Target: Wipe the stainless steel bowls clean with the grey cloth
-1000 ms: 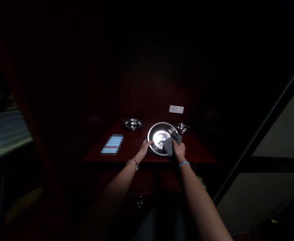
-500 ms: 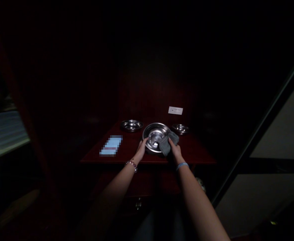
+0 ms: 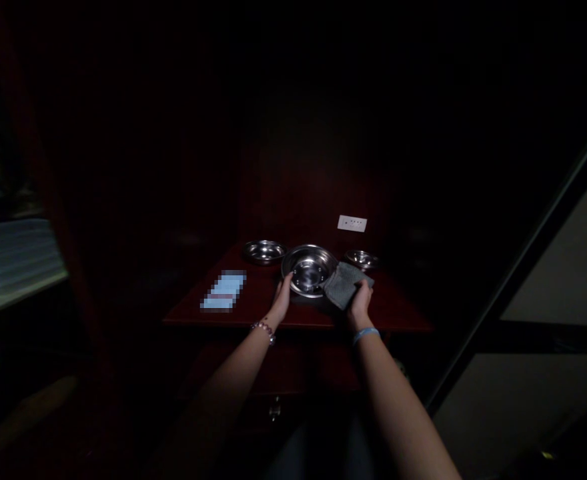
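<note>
A shiny metal bowl [image 3: 309, 275] is tilted toward me above the front part of the dark red tabletop [image 3: 253, 310]. My left hand [image 3: 281, 300] grips its left rim, the thumb on the inside and the other fingers hidden behind. In my right hand [image 3: 361, 300] is a folded grey cloth [image 3: 346, 283], pinched under the thumb at the bowl's right rim. Behind on the left sits a second metal bowl [image 3: 264, 251]. A smaller metal bowl [image 3: 361, 259] stands behind on the right, partly covered by the cloth.
On the left of the tabletop lies a blurred-out, light blue phone-like rectangle [image 3: 225, 291]. A white socket plate [image 3: 352, 223] is on the back wall. Below the tabletop is a drawer handle [image 3: 274, 409]. Dark side walls enclose the space.
My right hand has moved slightly right with the cloth, which is now more spread out and away from the bowl's inside. The bowl has shifted a little left and turned slightly.
</note>
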A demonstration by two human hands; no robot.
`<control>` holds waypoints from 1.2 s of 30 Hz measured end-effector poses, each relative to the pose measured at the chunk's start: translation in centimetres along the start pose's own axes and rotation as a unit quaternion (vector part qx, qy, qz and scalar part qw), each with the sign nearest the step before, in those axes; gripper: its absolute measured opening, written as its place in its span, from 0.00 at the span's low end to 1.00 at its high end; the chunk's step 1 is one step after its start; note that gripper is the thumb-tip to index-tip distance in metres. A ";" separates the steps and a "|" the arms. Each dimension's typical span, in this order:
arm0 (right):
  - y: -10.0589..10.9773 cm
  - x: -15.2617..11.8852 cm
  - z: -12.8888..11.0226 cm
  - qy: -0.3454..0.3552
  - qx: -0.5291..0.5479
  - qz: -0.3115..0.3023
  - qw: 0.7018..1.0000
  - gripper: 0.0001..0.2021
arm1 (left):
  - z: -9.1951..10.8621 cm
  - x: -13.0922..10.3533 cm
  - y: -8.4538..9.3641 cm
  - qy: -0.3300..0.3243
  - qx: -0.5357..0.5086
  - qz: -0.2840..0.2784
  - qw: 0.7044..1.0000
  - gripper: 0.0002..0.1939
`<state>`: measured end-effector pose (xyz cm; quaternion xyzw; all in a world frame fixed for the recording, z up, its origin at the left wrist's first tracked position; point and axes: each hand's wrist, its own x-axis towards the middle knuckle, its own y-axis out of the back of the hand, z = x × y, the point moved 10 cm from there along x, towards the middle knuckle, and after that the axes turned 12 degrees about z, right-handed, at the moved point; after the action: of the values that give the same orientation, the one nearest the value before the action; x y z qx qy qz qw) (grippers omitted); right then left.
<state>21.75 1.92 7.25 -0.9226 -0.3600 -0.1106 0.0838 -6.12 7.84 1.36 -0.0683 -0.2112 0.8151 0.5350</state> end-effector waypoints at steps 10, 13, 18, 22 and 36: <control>-0.7 -4.3 -6.9 0.276 -0.140 -0.059 0.949 0.25 | -0.4 -0.1 -0.5 -0.004 0.028 -0.026 0.999 0.27; -5.1 -8.3 -6.0 0.401 -0.219 -0.248 0.854 0.22 | -0.1 -0.1 -0.6 -0.005 0.034 -0.027 0.999 0.26; -7.5 -10.5 -3.3 0.420 -0.319 -0.345 0.777 0.22 | 0.9 -0.7 -1.5 -0.024 0.015 -0.054 0.998 0.26; -7.9 -11.1 -3.2 0.426 -0.307 -0.368 0.767 0.23 | 0.8 -0.8 -1.9 -0.007 -0.001 -0.060 0.998 0.28; -8.5 -10.4 -4.1 0.483 -0.332 -0.249 0.771 0.31 | -0.9 -0.9 -1.9 0.023 0.069 -0.078 0.994 0.30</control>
<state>7.93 0.42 9.03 -0.5955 -0.4304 -0.6716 -0.0958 -3.88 7.87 1.24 -0.0333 -0.1466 0.7816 0.6054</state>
